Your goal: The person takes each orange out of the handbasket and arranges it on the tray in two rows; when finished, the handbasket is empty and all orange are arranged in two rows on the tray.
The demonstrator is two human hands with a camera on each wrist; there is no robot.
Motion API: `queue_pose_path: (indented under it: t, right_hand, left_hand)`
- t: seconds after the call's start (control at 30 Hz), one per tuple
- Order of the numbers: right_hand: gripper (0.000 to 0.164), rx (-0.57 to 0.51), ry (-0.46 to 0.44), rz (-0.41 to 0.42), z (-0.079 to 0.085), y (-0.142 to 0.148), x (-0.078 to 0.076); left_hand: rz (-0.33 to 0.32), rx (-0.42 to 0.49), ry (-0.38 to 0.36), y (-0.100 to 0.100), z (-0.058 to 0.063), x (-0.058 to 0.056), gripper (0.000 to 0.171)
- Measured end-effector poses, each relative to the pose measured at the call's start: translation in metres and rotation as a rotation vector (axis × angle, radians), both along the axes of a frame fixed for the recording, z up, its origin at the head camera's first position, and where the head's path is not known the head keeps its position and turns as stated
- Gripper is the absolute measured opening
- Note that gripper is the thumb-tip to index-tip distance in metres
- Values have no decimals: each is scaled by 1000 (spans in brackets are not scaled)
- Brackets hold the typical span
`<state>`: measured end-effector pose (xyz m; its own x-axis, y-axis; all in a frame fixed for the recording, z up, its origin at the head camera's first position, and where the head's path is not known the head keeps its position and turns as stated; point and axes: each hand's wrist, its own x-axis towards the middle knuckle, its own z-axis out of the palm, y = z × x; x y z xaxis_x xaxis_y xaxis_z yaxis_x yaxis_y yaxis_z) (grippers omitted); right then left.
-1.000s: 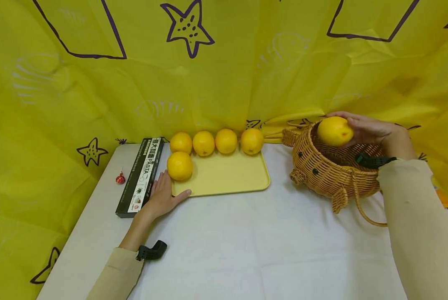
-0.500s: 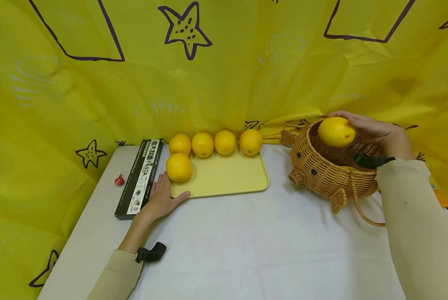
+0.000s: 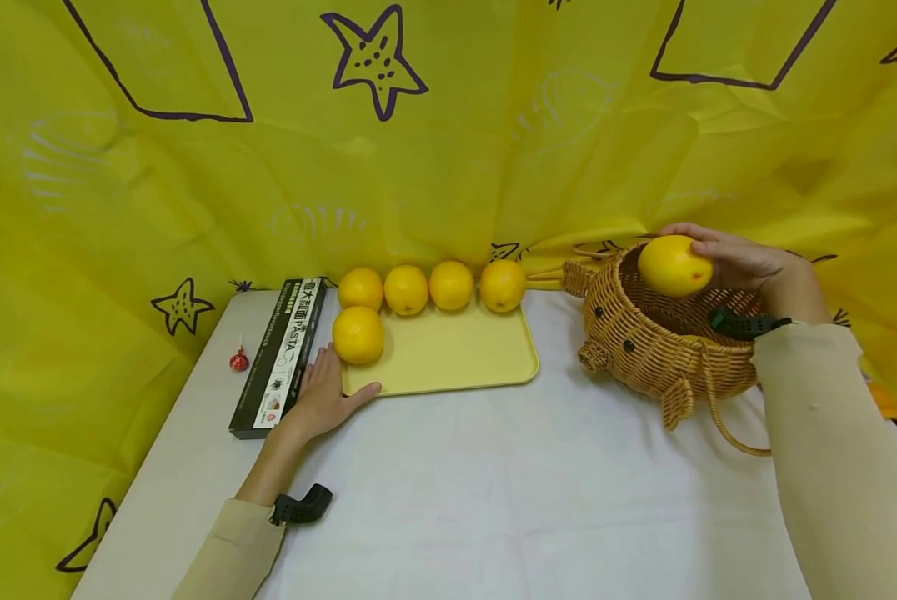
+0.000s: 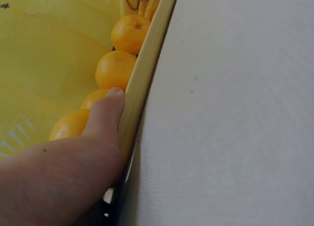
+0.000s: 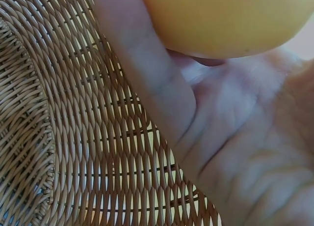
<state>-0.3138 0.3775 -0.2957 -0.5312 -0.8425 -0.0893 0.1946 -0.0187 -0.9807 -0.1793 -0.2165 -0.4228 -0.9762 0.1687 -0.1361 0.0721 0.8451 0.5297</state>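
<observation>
My right hand (image 3: 749, 262) grips an orange (image 3: 674, 266) at the opening of a wicker basket (image 3: 628, 350) shaped like a pig. In the right wrist view the orange (image 5: 230, 19) sits against my fingers and palm, beside the woven wall. My left hand (image 3: 324, 398) lies at the front left corner of a pale yellow tray (image 3: 456, 350), fingers straight along its left side and thumb on the front edge. Close to those fingertips is one orange (image 3: 358, 335); several more, such as the orange (image 3: 503, 285) at the right end, form a row along the tray's back.
A black and white pasta box (image 3: 279, 358) lies just left of my left hand. Beyond it is a small red bauble (image 3: 239, 360). A yellow cloth (image 3: 448, 167) with sea drawings hangs behind the white table (image 3: 448, 483). The basket's handle (image 3: 726, 425) droops onto the table.
</observation>
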Motion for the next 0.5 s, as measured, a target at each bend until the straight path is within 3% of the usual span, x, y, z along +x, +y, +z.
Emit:
queue_pose_path:
  t: [0.5]
  right_hand:
    - [43, 29, 72, -32, -4, 6, -1]
  left_hand:
    - [6, 17, 1, 1, 0, 0, 108]
